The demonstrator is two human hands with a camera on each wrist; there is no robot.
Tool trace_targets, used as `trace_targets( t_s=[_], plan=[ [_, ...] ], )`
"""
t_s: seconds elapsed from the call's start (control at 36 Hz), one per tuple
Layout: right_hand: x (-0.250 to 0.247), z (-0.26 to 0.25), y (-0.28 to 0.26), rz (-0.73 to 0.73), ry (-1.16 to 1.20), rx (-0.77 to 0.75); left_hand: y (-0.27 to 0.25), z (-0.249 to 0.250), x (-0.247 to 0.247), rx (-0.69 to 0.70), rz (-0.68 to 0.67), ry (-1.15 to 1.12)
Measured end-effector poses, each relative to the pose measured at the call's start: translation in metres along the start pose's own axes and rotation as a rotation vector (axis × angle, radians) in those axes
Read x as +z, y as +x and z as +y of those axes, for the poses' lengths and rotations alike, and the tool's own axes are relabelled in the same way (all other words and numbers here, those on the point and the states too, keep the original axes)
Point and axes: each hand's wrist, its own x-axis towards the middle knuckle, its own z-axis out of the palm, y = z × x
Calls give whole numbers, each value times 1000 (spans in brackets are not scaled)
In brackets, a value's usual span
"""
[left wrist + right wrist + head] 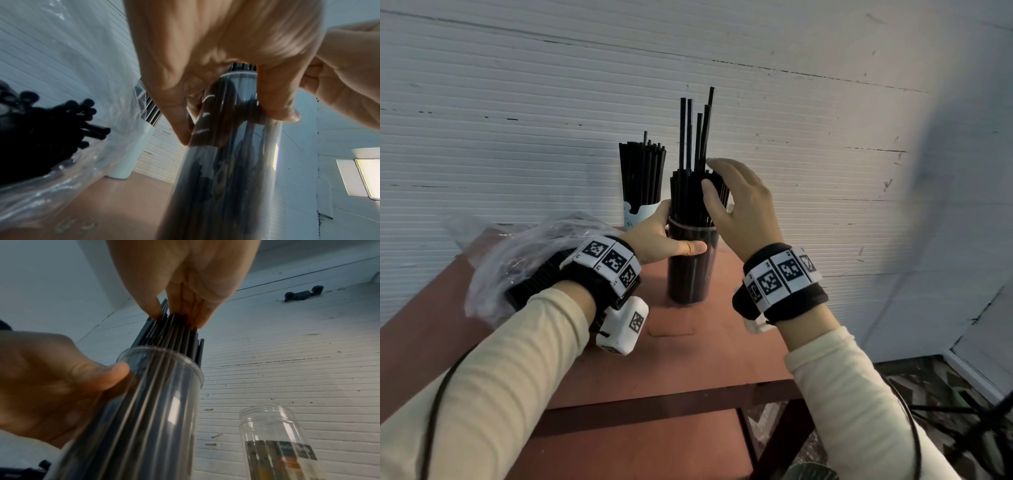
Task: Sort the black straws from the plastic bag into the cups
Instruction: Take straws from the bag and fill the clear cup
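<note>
A clear cup (693,267) packed with black straws (688,192) stands mid-table. My left hand (664,236) grips its upper wall, thumb across the front. My right hand (710,174) arches over the bunch and pinches the tops of the shorter straws between thumb and fingers (197,318). A few taller straws (697,126) stick up behind it. A white cup (642,212) full of straws stands behind to the left. The crumpled plastic bag (517,260) lies on the left with more black straws (41,129) inside.
The red-brown table (688,359) meets a white ribbed wall (825,171) at the back. An empty clear jar (273,434) with a label stands to the right of the clear cup. Dark stand legs (962,428) are on the floor at lower right.
</note>
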Motion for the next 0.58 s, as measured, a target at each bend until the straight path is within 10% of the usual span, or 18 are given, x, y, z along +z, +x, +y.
trace_targets(
  t_s=[0.58],
  plan=[
    [-18,-12,38,-61,126,-58,3,-5,1,-18,46,18]
  ],
)
